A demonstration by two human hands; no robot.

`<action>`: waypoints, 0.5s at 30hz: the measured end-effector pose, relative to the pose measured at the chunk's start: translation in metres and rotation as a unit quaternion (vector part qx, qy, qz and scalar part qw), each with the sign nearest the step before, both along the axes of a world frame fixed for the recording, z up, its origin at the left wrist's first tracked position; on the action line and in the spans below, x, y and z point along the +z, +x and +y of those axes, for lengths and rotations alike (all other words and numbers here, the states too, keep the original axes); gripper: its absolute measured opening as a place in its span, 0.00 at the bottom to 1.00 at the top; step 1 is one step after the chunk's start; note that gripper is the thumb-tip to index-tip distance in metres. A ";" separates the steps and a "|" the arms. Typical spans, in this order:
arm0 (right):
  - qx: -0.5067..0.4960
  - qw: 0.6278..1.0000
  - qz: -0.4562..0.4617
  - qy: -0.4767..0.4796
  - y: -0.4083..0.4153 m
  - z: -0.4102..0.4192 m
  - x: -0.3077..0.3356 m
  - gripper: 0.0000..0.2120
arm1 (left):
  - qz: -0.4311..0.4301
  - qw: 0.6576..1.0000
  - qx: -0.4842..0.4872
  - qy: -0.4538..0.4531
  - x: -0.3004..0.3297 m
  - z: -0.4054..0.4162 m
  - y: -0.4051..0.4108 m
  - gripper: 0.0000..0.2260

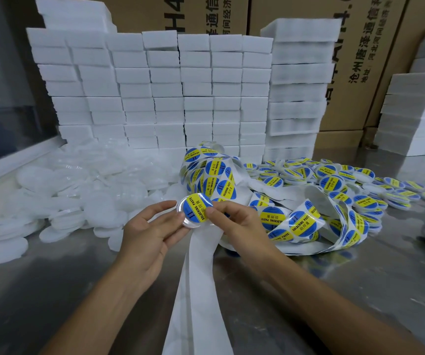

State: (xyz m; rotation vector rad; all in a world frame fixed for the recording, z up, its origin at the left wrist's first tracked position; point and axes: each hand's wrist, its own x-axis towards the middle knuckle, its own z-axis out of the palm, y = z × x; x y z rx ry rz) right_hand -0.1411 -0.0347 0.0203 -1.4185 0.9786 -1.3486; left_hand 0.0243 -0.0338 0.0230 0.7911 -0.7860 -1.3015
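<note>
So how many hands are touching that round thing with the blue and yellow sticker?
2. The left hand holds the round lid from its left side; the right hand pinches its right edge, thumb on top. No other hand shows.

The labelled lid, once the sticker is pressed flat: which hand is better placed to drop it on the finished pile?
Probably the right hand: both hands hold the lid, but the finished pile lies on the right hand's side, away from the left hand.
</note>
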 end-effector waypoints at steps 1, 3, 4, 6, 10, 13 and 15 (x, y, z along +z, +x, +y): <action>-0.001 1.000 0.000 0.000 0.000 0.000 0.000 0.05 | 0.000 1.000 -0.001 -0.001 0.001 0.000 -0.001 0.12; -0.001 1.000 0.004 0.000 0.000 0.000 -0.001 0.05 | -0.004 1.000 -0.001 -0.003 0.001 0.001 -0.001 0.15; 0.000 1.000 0.007 -0.001 0.000 0.000 -0.001 0.05 | -0.007 1.000 0.000 -0.003 0.002 0.001 -0.001 0.17; 0.002 1.000 0.013 -0.004 0.001 -0.001 -0.002 0.05 | -0.011 1.000 -0.002 -0.005 0.002 0.001 -0.001 0.18; -0.001 1.000 0.025 -0.008 0.001 -0.001 -0.003 0.06 | -0.026 1.000 -0.005 -0.008 0.001 0.002 -0.001 0.19; 0.003 0.999 0.031 -0.007 0.000 -0.002 -0.003 0.05 | -0.036 0.999 -0.006 -0.011 0.002 0.002 0.000 0.19; 0.003 0.999 0.035 -0.010 0.000 -0.002 -0.003 0.05 | -0.043 0.999 -0.006 -0.011 0.002 0.003 0.000 0.19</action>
